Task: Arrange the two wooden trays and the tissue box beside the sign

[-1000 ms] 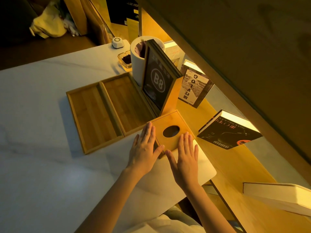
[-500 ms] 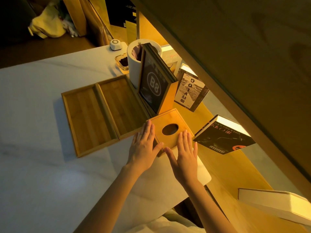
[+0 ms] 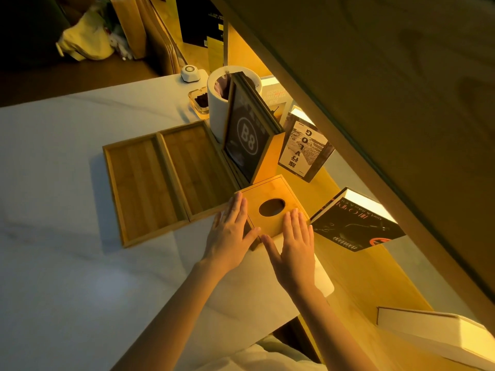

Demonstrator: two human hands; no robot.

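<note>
Two shallow wooden trays lie side by side on the white table: the left tray (image 3: 139, 187) and the right tray (image 3: 197, 172), whose far edge meets the sign. The dark "B8" sign (image 3: 246, 141) stands upright in a wooden base. Just in front of the sign sits the wooden tissue box (image 3: 273, 194), with an oval hole in its top. My left hand (image 3: 230, 234) lies flat against the box's left near corner, fingers together. My right hand (image 3: 293, 245) rests flat on the box's near edge. Neither hand grips anything.
A white cylindrical bin (image 3: 218, 103), a small glass dish (image 3: 199, 100) and a white call button (image 3: 189, 73) stand behind the sign. Books (image 3: 304, 151) (image 3: 356, 226) lean on the lit wooden ledge at right. A slanted wooden panel overhangs at right. A white box (image 3: 434, 336) lies at bottom right.
Both hands have stayed against the tissue box's near side. The whole scene has shifted slightly in the frame, mostly from head movement; the box sits close under the sign as before.
</note>
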